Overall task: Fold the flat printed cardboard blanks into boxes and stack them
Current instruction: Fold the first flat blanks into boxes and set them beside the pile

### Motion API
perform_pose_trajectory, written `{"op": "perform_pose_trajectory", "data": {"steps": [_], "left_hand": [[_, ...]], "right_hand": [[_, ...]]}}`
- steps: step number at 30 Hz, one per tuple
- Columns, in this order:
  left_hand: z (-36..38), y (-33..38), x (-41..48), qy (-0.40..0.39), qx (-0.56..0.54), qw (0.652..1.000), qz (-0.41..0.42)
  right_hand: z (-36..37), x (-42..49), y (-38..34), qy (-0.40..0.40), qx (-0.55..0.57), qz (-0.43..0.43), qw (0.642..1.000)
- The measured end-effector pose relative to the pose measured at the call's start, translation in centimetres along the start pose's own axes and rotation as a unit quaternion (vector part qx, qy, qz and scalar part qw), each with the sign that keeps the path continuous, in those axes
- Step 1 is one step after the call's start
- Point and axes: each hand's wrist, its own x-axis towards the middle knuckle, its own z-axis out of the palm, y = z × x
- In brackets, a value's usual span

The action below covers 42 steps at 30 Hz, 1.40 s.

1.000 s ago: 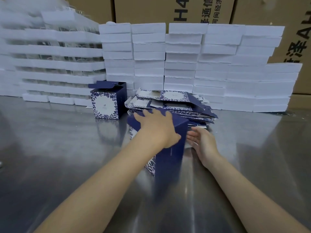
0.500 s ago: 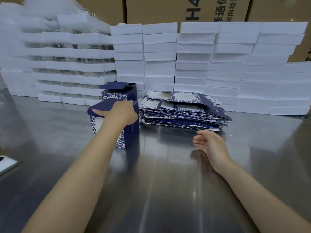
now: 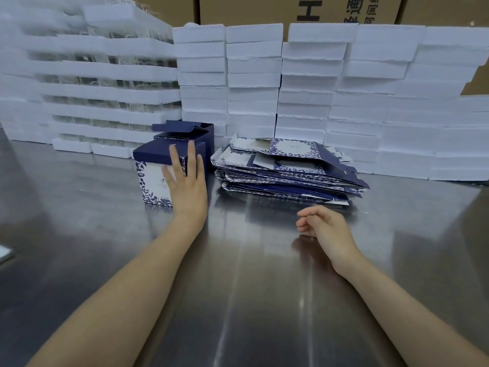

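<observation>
The left hand (image 3: 186,181), fingers spread straight, seems to rest against the folded box (image 3: 156,176) at eleven o'clock. Right hand (image 3: 324,225) loosely curled, empty; the blanks (image 3: 288,168) at one o'clock come next.

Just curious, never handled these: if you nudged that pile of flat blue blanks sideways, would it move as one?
Probably not. The pile of blanks is loosely stacked with fanned edges, so the top sheets would likely slide. The metal table looks slick, and the thin card probably bends.

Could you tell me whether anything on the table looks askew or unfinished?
The rear box behind the front box has its top flaps open, and the pile of blanks is fanned unevenly.
</observation>
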Motion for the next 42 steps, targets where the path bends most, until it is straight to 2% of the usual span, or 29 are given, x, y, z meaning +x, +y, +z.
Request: {"op": "perform_pose_trajectory", "data": {"steps": [2, 5, 7, 9, 11, 15, 18, 22, 26, 28, 31, 34, 36, 42], "left_hand": [[0.1, 0.2, -0.5, -0.021, 0.002, 1.000, 0.005], [-1.1, 1.6, -1.5, -0.060, -0.093, 0.994, 0.004], [-2.7, 3.1, -2.7, -0.048, -0.140, 0.989, -0.002], [-4.3, 5.1, -4.7, -0.050, -0.202, 0.977, 0.044], [-5.9, 8.0, -7.5, -0.095, -0.283, 0.951, 0.083], [-9.0, 13.6, -13.1, -0.222, -0.423, 0.876, 0.065], [-9.3, 14.4, -15.0, -0.246, -0.432, 0.863, 0.093], [-9.1, 13.8, -14.3, -0.231, -0.462, 0.854, 0.060], [-8.9, 14.1, -14.6, -0.213, -0.466, 0.853, 0.099], [-8.5, 14.2, -14.5, -0.208, -0.463, 0.855, 0.103], [-7.7, 14.7, -13.8, -0.205, -0.437, 0.871, 0.086], [-7.1, 15.0, -12.9, -0.213, -0.415, 0.882, 0.070], [-6.8, 15.0, -12.5, -0.214, -0.414, 0.882, 0.073], [-7.0, 14.8, -12.6, -0.219, -0.420, 0.877, 0.084]], "right_hand": [[-0.1, 0.0, 0.1, -0.002, -0.017, -0.008, 1.000], [-0.2, -0.2, 0.1, 0.019, -0.043, -0.025, 0.999], [-0.3, -0.4, 0.0, 0.051, -0.070, -0.043, 0.995], [-0.2, -0.4, -0.2, 0.075, -0.097, -0.053, 0.991], [0.3, -0.3, -0.5, 0.080, -0.125, -0.059, 0.987], [0.4, 0.6, -0.7, 0.088, -0.184, -0.094, 0.974], [-0.2, 0.7, -0.1, 0.126, -0.207, -0.121, 0.963], [-0.4, 1.3, 0.0, 0.132, -0.265, -0.202, 0.934], [-0.9, 4.0, -0.3, 0.230, -0.238, -0.142, 0.933], [-0.4, 5.0, -0.4, 0.225, -0.272, -0.179, 0.918], [1.0, 6.4, 0.1, 0.147, -0.392, -0.279, 0.864], [1.8, 8.1, 0.9, 0.118, -0.511, -0.282, 0.804], [1.9, 9.1, 1.1, 0.126, -0.528, -0.256, 0.800], [1.4, 9.5, 1.2, 0.130, -0.530, -0.184, 0.818]]}}
